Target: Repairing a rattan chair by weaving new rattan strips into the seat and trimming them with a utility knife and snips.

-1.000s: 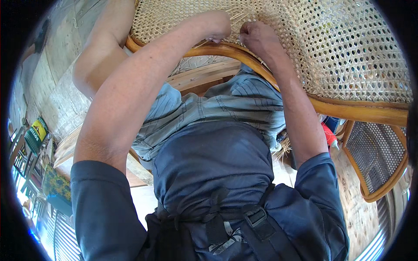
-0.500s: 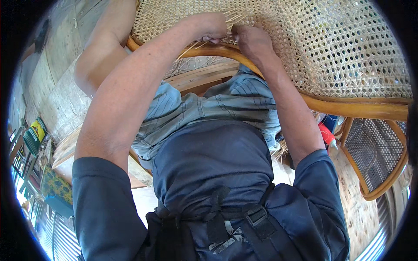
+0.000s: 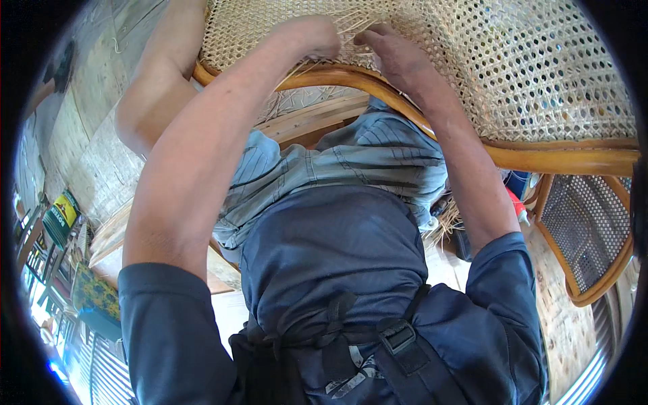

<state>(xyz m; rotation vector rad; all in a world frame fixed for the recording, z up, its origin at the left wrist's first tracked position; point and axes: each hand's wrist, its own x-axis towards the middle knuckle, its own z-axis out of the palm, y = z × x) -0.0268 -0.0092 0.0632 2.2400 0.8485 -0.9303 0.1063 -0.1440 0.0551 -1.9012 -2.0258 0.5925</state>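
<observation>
Drew left hand (image 3: 316, 38) a little leftward since the earlier frame, parting it from right hand (image 3: 401, 62), now less curled. Holding both over woven cane panel (image 3: 540, 81), near its curved wooden frame (image 3: 567, 160). Cannot see left grip's fingers behind the knuckles, so cannot tell if closed on loose strands (image 3: 354, 25); cannot tell for right grip either, looking loosely unfurled but with fingertips lost among strands. Presumably keeping panel edge close beyond trousers (image 3: 331, 158) for easy reach, and setting hands either side of strands for shared access
</observation>
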